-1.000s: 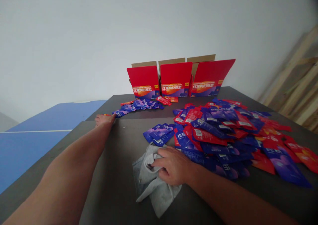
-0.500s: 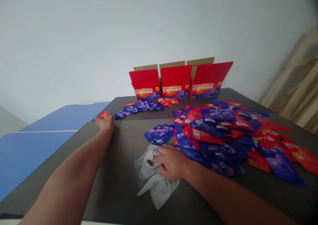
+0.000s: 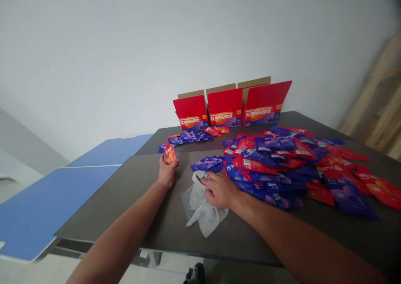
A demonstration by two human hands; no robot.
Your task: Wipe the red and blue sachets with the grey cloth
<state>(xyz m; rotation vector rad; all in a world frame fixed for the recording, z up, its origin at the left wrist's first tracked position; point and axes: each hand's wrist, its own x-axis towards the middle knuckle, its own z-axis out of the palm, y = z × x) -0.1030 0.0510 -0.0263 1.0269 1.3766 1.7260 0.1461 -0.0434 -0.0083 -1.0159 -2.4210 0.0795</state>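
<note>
In my left hand (image 3: 167,173) is a red and orange sachet (image 3: 170,153), gripped at its lower end and standing up above the dark table (image 3: 131,192). My right hand (image 3: 221,189) has its fingers closed on a crumpled grey cloth (image 3: 203,211) that lies on the table. Just beyond the cloth are a few purple sachets (image 3: 207,163). A large mixed pile of red and purple sachets (image 3: 269,158) spreads to the right of my right hand. Past my left hand lies a row of mostly purple sachets (image 3: 191,137).
Three open red cartons (image 3: 224,108) stand side by side at the back of the table, flaps raised. A blue table (image 3: 94,179) with a white line adjoins on the left. Wooden boards (image 3: 384,100) lean at the far right against the pale wall.
My left hand has come from the table's left edge towards the middle, bringing the red sachet with it. My right hand stays on the cloth. The view has shifted, showing the table's front edge.
</note>
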